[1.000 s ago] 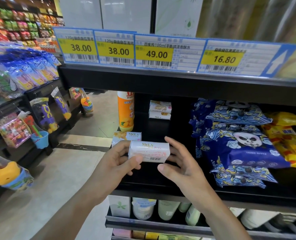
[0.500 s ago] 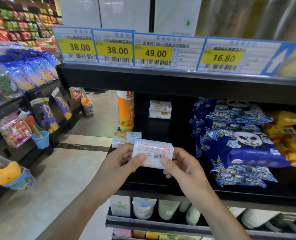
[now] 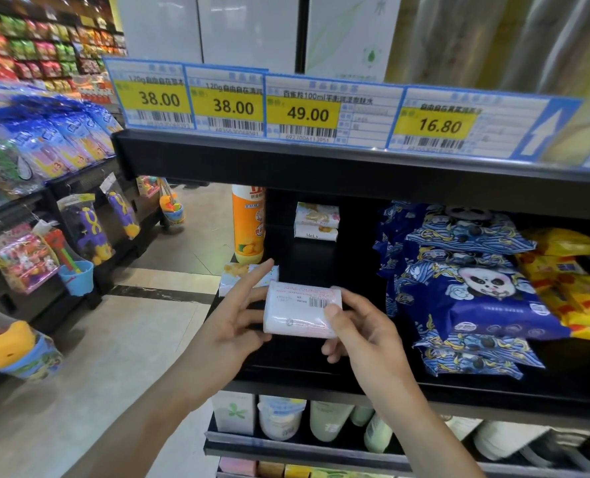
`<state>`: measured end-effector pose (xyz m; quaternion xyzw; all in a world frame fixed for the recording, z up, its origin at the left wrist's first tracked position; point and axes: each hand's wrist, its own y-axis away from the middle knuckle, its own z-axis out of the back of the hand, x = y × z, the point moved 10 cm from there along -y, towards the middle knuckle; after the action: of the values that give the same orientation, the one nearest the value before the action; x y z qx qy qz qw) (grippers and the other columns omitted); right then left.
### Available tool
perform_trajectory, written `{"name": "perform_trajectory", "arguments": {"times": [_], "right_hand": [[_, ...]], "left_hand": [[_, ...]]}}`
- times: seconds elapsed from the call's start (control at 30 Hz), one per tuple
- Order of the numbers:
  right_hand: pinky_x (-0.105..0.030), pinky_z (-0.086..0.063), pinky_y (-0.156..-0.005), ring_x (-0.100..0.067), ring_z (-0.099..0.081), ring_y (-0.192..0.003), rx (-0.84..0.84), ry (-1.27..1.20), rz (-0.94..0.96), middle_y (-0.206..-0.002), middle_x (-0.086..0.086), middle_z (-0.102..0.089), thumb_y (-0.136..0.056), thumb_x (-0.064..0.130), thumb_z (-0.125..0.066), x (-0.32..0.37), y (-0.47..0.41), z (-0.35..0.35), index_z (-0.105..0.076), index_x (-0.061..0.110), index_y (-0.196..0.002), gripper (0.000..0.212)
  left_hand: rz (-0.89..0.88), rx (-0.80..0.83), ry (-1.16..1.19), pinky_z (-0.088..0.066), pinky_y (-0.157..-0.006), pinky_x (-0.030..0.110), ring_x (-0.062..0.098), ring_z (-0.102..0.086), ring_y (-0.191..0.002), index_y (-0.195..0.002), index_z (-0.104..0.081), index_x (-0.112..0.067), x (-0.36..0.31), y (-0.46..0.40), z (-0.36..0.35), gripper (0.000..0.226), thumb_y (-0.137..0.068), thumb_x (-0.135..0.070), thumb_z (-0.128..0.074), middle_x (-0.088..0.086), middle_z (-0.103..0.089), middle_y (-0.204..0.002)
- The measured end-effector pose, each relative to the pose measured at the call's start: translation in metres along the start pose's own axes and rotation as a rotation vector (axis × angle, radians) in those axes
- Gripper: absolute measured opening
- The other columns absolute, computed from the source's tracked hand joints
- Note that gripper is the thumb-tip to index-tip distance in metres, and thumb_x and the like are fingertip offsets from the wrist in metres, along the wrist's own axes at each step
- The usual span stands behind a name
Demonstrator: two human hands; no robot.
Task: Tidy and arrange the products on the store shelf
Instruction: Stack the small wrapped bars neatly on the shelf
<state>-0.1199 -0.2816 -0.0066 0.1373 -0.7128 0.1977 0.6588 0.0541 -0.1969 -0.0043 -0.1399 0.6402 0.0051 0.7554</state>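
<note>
Since a second ago, the soap pack (image 3: 302, 312) at the middle of the frame has flipped, barcode side up. Left hand (image 3: 231, 326) and right hand (image 3: 362, 331) pinch its ends. It isn't on the shelf (image 3: 321, 370) yet.

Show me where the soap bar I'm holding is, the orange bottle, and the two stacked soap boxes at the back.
soap bar (image 3: 298, 313), head view, middle of its white back face.
orange bottle (image 3: 248, 229), head view, middle of its body.
stacked soap boxes (image 3: 317, 225), head view, where the two meet.
</note>
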Motion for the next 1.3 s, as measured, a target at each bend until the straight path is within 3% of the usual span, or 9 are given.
{"name": "perform_trajectory", "arguments": {"times": [0.2, 0.37, 0.5, 0.63, 0.8, 0.93, 1.17, 1.23, 1.3], "right_hand": [[-0.028, -0.057, -0.056, -0.020, -0.066, -0.060, 0.001, 0.010, -0.029, -0.087, -0.016, -0.072, -0.097, 0.028, -0.066, -0.003, -0.002, -0.003, -0.062, 0.024, -0.132, 0.036], [-0.029, -0.058, -0.056, -0.023, -0.070, -0.060, -0.005, 0.023, -0.052, -0.090, -0.019, -0.072, -0.085, 0.049, -0.069, -0.004, -0.002, -0.004, -0.063, 0.031, -0.129, 0.048], [-0.029, -0.059, -0.057, -0.022, -0.068, -0.061, -0.005, 0.022, -0.035, -0.086, -0.015, -0.073, -0.080, 0.058, -0.065, -0.002, -0.002, -0.006, -0.065, 0.032, -0.126, 0.053], [-0.029, -0.058, -0.059, -0.019, -0.067, -0.063, 0.025, 0.016, -0.003, -0.082, -0.008, -0.074, -0.083, 0.061, -0.061, 0.001, 0.000, -0.007, -0.068, 0.032, -0.123, 0.050], [-0.029, -0.057, -0.058, -0.020, -0.066, -0.064, 0.023, -0.005, 0.001, -0.078, -0.010, -0.073, -0.084, 0.060, -0.060, 0.001, 0.001, -0.006, -0.071, 0.030, -0.118, 0.047], [-0.028, -0.055, -0.057, -0.021, -0.064, -0.063, 0.028, 0.001, 0.004, -0.075, -0.010, -0.071, -0.083, 0.060, -0.061, 0.001, 0.002, -0.007, -0.069, 0.027, -0.123, 0.052], [-0.025, -0.054, -0.063, -0.017, -0.064, -0.067, 0.065, 0.092, 0.072, -0.079, -0.008, -0.065, -0.083, 0.050, -0.072, 0.006, 0.007, -0.007, -0.054, 0.042, -0.136, 0.057], [-0.029, -0.057, -0.070, -0.020, -0.063, -0.073, 0.031, 0.146, 0.130, -0.085, -0.003, -0.062, -0.084, 0.043, -0.077, 0.010, 0.009, -0.003, -0.052, 0.048, -0.136, 0.058], [-0.031, -0.057, -0.077, -0.019, -0.062, -0.081, -0.030, 0.276, 0.223, -0.099, 0.006, -0.058, -0.086, 0.033, -0.082, 0.018, 0.012, 0.000, -0.048, 0.054, -0.138, 0.066]], "left_hand": [[-0.006, 0.018, -0.093, -0.052, -0.104, 0.040, 0.020, -0.061, -0.131, -0.154, -0.036, -0.054, 0.000, 0.003, -0.005, 0.091, -0.088, -0.003, -0.070, -0.008, -0.059, -0.148], [-0.012, -0.022, -0.086, -0.053, -0.102, 0.043, 0.021, -0.064, -0.124, -0.141, -0.056, -0.040, 0.000, 0.003, -0.001, 0.066, -0.087, -0.006, -0.072, -0.003, -0.068, -0.135], [-0.033, -0.035, -0.051, -0.052, -0.099, 0.039, 0.020, -0.062, -0.127, -0.132, -0.064, -0.037, -0.004, 0.002, -0.001, 0.055, -0.085, -0.011, -0.074, -0.007, -0.061, -0.143], [-0.025, -0.020, -0.044, -0.052, -0.103, 0.046, 0.018, -0.062, -0.129, -0.133, -0.063, -0.037, -0.002, 0.002, -0.001, 0.053, -0.087, -0.013, -0.075, -0.011, -0.056, -0.148], [0.010, -0.016, -0.037, -0.053, -0.103, 0.047, 0.019, -0.066, -0.119, -0.135, -0.061, -0.041, 0.000, 0.002, -0.002, 0.053, -0.084, -0.038, -0.078, -0.004, -0.070, -0.132], [0.020, -0.042, -0.012, -0.059, -0.090, 0.042, 0.025, -0.069, -0.104, -0.131, -0.063, -0.044, 0.001, 0.002, 0.000, 0.051, -0.082, -0.048, -0.075, 0.002, -0.074, -0.118], [0.018, -0.114, 0.006, -0.057, -0.073, 0.026, 0.015, -0.071, -0.083, -0.107, -0.070, -0.039, -0.002, 0.002, 0.004, 0.013, -0.094, -0.042, -0.068, -0.005, -0.074, -0.103], [0.026, -0.141, 0.008, -0.054, -0.067, 0.021, 0.012, -0.067, -0.073, -0.100, -0.070, -0.041, -0.003, 0.002, 0.006, 0.004, -0.099, -0.039, -0.067, -0.008, -0.073, -0.092], [0.050, -0.157, -0.003, -0.051, -0.062, 0.021, 0.010, -0.063, -0.067, -0.105, -0.071, -0.037, -0.002, 0.002, 0.007, 0.012, -0.098, -0.043, -0.064, -0.009, -0.071, -0.081]]}}
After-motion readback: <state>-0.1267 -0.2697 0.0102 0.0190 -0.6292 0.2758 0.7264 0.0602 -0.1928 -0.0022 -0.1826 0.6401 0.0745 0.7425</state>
